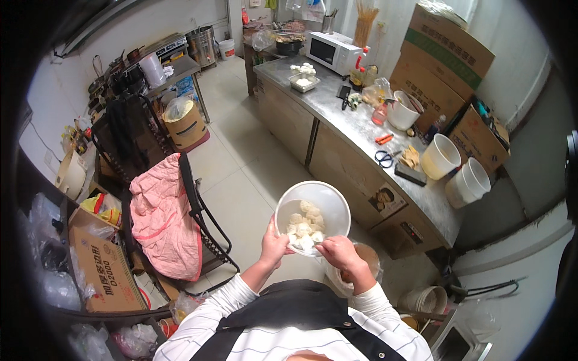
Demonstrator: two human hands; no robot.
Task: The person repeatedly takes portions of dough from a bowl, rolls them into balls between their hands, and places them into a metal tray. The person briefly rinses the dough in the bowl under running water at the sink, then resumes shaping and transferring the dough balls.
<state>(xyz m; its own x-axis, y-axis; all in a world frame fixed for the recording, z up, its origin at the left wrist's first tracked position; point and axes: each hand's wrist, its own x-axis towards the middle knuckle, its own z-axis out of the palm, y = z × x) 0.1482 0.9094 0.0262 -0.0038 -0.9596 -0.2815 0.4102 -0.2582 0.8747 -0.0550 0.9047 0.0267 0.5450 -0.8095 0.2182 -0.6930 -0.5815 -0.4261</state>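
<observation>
In front of my body I hold a white translucent plastic bucket (337, 205), tipped so that its mouth faces me. My left hand (274, 243) grips its left side, with the thumb at the rim. My right hand (339, 253) is closed at the near right of the rim, its fingertips partly hidden. Pale, rounded food pieces (305, 222), which look like mushrooms, lie heaped inside toward the near wall. Below my right forearm stands a lined bin (370, 259), partly covered by my arm.
To the right runs a steel-topped counter (332, 101) carrying a metal pan (305, 84), a microwave oven (332, 52), scissors (385, 158), a black block (410, 174) and white buckets (440, 155). A folding lounge chair with a pink quilt (165, 225) stands left, beside a cardboard box (104, 270).
</observation>
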